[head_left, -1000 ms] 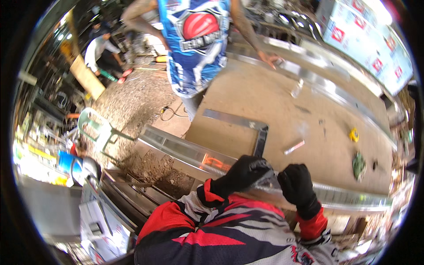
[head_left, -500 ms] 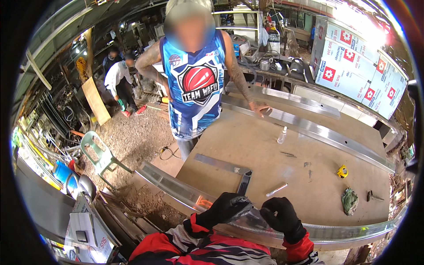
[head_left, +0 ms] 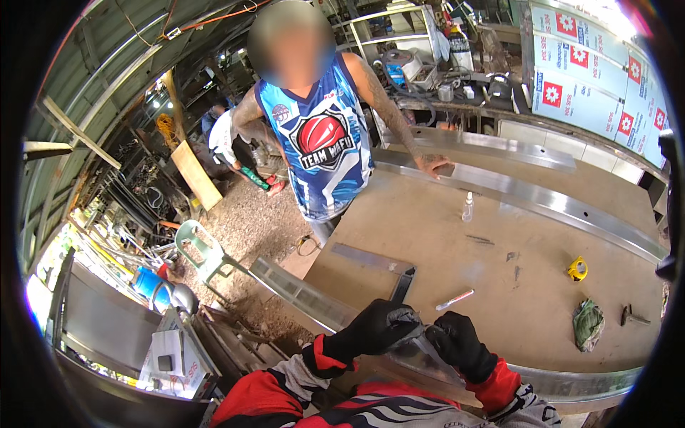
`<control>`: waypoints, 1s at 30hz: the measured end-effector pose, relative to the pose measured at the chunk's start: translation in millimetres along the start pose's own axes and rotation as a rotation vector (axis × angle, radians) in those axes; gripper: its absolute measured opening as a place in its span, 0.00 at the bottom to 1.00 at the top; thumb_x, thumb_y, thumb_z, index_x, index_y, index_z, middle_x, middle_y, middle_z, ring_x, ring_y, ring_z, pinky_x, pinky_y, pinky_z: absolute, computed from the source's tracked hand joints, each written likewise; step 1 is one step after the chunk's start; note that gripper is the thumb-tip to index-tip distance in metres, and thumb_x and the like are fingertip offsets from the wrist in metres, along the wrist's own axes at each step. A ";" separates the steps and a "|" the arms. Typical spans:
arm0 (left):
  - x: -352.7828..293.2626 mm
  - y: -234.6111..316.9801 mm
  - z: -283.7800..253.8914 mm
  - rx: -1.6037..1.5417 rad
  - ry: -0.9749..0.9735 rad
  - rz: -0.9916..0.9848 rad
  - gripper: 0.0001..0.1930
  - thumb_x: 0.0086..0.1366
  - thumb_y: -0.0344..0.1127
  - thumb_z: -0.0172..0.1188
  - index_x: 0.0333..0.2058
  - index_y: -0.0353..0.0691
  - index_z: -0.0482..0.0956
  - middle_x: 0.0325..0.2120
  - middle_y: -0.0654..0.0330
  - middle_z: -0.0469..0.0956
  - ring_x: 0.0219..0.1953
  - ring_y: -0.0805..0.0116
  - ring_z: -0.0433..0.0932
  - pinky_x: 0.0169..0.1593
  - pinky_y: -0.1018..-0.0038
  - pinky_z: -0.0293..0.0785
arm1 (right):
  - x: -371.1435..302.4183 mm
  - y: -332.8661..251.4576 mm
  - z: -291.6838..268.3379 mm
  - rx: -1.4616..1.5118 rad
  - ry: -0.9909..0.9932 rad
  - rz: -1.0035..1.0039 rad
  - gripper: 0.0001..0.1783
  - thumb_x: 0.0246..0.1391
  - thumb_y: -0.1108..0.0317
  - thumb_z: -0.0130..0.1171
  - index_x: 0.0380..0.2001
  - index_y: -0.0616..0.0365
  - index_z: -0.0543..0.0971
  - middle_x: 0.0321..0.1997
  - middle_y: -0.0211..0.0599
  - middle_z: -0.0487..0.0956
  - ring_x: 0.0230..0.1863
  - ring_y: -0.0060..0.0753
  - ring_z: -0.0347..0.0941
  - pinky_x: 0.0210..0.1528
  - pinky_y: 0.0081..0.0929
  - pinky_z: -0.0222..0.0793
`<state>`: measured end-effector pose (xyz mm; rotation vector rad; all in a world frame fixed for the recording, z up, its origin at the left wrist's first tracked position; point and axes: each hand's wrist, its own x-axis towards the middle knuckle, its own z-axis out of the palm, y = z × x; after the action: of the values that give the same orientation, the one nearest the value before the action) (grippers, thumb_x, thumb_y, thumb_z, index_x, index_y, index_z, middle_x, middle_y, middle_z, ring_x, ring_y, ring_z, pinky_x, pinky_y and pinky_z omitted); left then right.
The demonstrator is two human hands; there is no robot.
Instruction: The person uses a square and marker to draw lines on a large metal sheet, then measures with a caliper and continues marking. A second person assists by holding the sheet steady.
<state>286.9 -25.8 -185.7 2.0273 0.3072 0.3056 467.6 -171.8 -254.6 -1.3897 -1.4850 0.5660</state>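
Both my hands wear dark gloves and meet over the table's near edge, above a long shiny metal channel [head_left: 571, 379]. My left hand [head_left: 374, 329] is closed in a pinch, with something greyish at its fingertips too unclear to name. My right hand [head_left: 460, 347] is closed too, its fingertips almost against the left's; whatever they hold is hidden. Just beyond the left hand lies an L-shaped square with a flat metal blade [head_left: 367, 257] and a black arm [head_left: 403, 285]. A slim pale marker [head_left: 454, 299] lies past the right hand.
On the brown table [head_left: 528, 314] are a yellow tape measure [head_left: 577, 269], a green cloth [head_left: 588, 326], a hammer [head_left: 632, 316] and a clear bottle [head_left: 467, 208]. Across it a person [head_left: 325, 143] leans a hand on another metal channel [head_left: 542, 203]. A green chair [head_left: 203, 250] stands left.
My hands have come closer together, the right one's fingers now nearly touching the left's. The view has shifted, so the scene sits further right. A person in the background has bent lower.
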 end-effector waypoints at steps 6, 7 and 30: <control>-2.7 18.6 8.0 0.153 0.239 -0.164 0.08 0.63 0.32 0.64 0.35 0.33 0.83 0.28 0.56 0.84 0.30 0.64 0.83 0.36 0.68 0.78 | -0.6 17.1 20.6 0.303 0.137 -0.144 0.18 0.59 0.51 0.64 0.36 0.56 0.79 0.27 0.44 0.79 0.30 0.44 0.77 0.37 0.39 0.72; 0.7 15.6 8.3 -0.020 0.331 -0.188 0.09 0.64 0.33 0.63 0.36 0.31 0.83 0.28 0.57 0.83 0.30 0.65 0.82 0.36 0.68 0.79 | -7.4 23.9 19.5 0.348 0.003 0.017 0.18 0.62 0.50 0.62 0.36 0.56 0.79 0.28 0.43 0.79 0.31 0.45 0.78 0.38 0.40 0.72; -65.4 -44.0 84.9 -0.721 0.944 -0.513 0.13 0.76 0.43 0.49 0.48 0.44 0.76 0.34 0.60 0.79 0.25 0.70 0.71 0.30 0.74 0.67 | -11.1 195.8 -4.2 -0.221 -0.080 0.136 0.30 0.45 0.56 0.69 0.53 0.52 0.80 0.51 0.49 0.81 0.52 0.52 0.78 0.55 0.47 0.72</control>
<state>251.2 -98.6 -268.5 0.9362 1.0946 0.8868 562.0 -137.2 -423.1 -1.6668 -1.5617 0.5603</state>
